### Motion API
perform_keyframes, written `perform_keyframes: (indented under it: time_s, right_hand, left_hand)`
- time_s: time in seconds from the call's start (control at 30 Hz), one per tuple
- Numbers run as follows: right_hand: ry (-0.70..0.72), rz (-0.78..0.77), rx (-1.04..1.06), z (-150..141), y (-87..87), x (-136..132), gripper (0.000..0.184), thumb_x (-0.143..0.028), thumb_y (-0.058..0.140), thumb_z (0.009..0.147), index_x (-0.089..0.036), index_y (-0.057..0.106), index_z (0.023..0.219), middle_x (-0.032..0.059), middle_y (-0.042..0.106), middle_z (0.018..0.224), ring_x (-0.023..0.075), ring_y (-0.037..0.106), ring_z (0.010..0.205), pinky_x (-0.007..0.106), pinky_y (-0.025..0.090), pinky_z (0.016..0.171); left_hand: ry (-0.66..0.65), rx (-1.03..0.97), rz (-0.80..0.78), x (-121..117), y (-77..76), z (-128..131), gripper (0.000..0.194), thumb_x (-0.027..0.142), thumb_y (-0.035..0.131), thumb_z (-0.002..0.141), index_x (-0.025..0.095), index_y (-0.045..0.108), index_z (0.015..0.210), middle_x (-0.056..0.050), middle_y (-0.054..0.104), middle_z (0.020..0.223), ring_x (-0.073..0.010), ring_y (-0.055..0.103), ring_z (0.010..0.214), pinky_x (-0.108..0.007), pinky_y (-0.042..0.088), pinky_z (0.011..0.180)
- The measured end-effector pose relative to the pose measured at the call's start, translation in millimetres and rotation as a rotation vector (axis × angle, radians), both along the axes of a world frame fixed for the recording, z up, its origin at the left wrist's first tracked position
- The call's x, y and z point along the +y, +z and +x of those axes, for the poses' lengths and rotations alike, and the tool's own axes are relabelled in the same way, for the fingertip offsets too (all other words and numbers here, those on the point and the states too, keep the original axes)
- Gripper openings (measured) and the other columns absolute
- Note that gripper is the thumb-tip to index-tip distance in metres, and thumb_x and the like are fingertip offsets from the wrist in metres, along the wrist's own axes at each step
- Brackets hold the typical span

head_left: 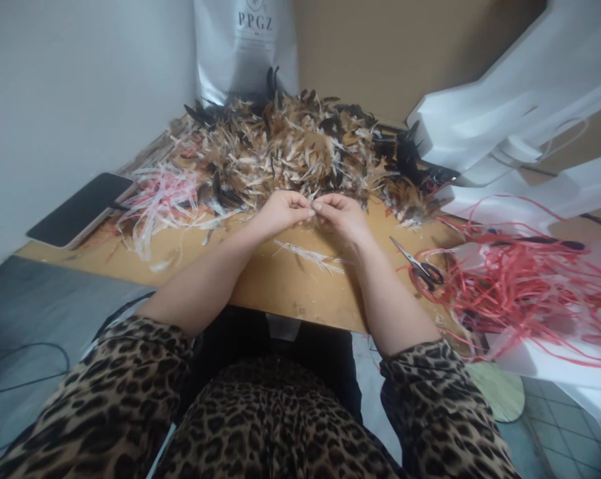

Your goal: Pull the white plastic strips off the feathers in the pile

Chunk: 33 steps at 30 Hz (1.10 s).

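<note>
My left hand (283, 214) and my right hand (341, 216) meet over the front of a big pile of brown, black and white feathers (300, 146). Thumb and fingers of each are pinched together, the tips almost touching. Something small and pale seems to sit between the fingertips, but it is too small to name. Beneath my hands, thin white strips (315, 255) lie on the tan tabletop (280, 286). Scissors (420, 265) with black handles rest to the right of my right forearm.
Pink and white ribbon strands (165, 193) lie left of the feathers, beside a dark-screened tablet (80, 209). A tangle of red ribbon (530, 293) covers the right side near a white sewing machine (500, 126). Behind the feathers stands a silvery bag (247, 60).
</note>
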State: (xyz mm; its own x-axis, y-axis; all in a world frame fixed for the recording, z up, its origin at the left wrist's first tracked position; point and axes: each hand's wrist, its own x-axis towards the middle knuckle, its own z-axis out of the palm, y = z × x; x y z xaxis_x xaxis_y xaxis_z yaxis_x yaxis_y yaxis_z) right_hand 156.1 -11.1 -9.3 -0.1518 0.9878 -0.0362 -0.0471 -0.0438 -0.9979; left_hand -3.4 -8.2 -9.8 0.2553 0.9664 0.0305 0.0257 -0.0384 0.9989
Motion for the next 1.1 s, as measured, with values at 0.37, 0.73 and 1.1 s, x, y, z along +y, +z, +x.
perform_keyframes:
  time_s: [0.37, 0.73, 1.1]
  right_hand:
    - [0.005, 0.035, 0.06, -1.8, -3.3, 1.1, 0.035, -0.041, 0.084, 0.055, -0.016, 0.063, 0.068, -0.0055, 0.052, 0.048, 0.0047, 0.038, 0.042, 0.021, 0.025, 0.043]
    - [0.054, 0.135, -0.151, -0.5, 6.7, -3.3, 0.025, -0.035, 0.078, 0.061, -0.015, 0.067, 0.068, -0.0005, 0.063, 0.061, 0.0084, 0.05, 0.054, 0.023, 0.04, 0.055]
    - [-0.242, 0.758, -0.406, 6.6, -7.9, 3.9, 0.016, -0.033, 0.059, 0.086, -0.02, 0.062, 0.079, 0.0016, 0.062, 0.075, 0.0142, 0.055, 0.072, 0.03, 0.047, 0.07]
  left_hand:
    - [-0.08, 0.129, -0.028, -5.4, 4.5, 0.7, 0.003, 0.01, 0.067, 0.068, 0.009, 0.064, 0.066, -0.002, 0.065, 0.057, -0.0049, 0.052, 0.047, -0.017, 0.04, 0.049]
    - [-0.094, 0.171, -0.034, -4.3, 4.3, 0.3, 0.01, 0.005, 0.065, 0.069, 0.009, 0.063, 0.061, 0.0, 0.06, 0.051, -0.0057, 0.052, 0.045, -0.018, 0.04, 0.05]
    - [-0.009, -0.152, -0.24, 0.2, 3.7, -3.2, 0.016, 0.024, 0.072, 0.077, 0.01, 0.065, 0.073, 0.001, 0.059, 0.056, -0.0027, 0.046, 0.042, -0.016, 0.03, 0.041]
